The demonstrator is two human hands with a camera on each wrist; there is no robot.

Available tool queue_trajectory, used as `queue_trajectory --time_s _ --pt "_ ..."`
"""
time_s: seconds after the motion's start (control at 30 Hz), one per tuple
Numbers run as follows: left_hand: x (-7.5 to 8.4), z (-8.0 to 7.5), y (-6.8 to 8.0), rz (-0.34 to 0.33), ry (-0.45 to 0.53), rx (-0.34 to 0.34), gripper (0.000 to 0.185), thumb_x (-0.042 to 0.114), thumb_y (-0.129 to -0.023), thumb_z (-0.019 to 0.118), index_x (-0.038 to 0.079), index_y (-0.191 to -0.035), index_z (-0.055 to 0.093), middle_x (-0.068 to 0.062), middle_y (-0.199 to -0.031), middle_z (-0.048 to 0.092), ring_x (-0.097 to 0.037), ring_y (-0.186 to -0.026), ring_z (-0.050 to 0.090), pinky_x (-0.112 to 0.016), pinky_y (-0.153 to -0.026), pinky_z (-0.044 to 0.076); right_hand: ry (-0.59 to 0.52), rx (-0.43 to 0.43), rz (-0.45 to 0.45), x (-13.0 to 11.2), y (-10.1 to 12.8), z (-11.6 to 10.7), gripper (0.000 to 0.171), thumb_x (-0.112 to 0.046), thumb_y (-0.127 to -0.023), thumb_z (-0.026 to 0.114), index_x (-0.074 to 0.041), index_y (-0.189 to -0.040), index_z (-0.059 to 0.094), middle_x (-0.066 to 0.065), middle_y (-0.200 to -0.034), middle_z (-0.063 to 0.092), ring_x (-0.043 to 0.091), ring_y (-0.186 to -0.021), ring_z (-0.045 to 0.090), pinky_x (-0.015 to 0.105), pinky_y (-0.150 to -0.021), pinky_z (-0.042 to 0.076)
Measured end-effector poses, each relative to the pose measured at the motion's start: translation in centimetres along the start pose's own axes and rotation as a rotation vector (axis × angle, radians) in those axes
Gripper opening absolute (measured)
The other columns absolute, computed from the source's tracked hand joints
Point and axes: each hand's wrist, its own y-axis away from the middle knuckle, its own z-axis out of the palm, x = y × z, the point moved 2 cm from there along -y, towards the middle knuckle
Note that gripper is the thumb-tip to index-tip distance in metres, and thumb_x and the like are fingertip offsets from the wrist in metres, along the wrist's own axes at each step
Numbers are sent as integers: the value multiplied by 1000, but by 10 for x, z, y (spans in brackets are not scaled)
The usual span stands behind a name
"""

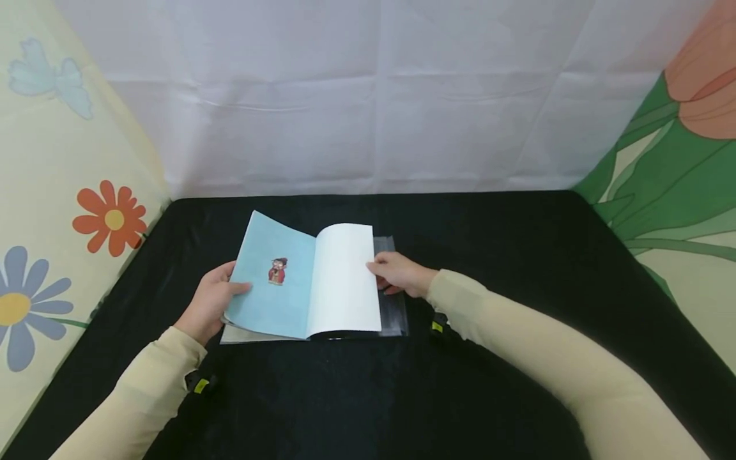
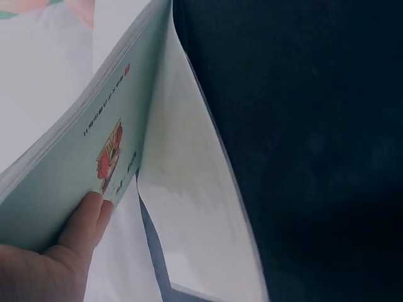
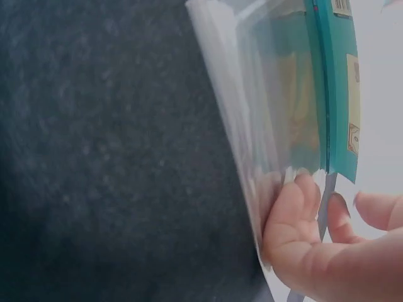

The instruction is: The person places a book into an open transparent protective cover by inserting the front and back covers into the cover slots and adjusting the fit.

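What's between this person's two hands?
An open book: its blue page, bearing a small figure, is nearer the left hand; its white page is nearer the right hand. The head view shows this.

A wide table covered in black cloth (image 1: 517, 255) is backed by a creased white fabric sheet (image 1: 374, 108). At the left, a cream wall panel (image 1: 46, 153) is decorated with a pale blue butterfly (image 1: 33, 75), an orange-red flower (image 1: 114, 219) and a blue-grey flower with a yellow centre (image 1: 14, 309). At the right, a salmon-orange tulip (image 1: 707, 83) is shown above green leaves (image 1: 678, 179). A blurred pink patch (image 2: 83, 9) may be wall decoration.
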Motion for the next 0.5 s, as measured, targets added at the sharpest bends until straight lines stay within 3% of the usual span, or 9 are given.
queue_trajectory --time_s 0.23,0.5 --pt "-5 -5 -2 -35 -24 10 53 8 -103 44 -4 -150 25 -28 -142 42 -21 -103 64 -42 -88 52 35 -12 -7 -1 0 0 26 -24 -105 45 -1 -111 56 13 -98 58 25 -90 57 36 -78 50" --pt "-8 -8 -5 -66 -165 39 55 10 -101 50 -10 -147 28 -31 -138 45 -29 -103 65 -42 -86 53 59 -8 5 -2 -1 2 27 -25 -105 46 -2 -114 57 13 -101 58 25 -90 56 35 -77 50"
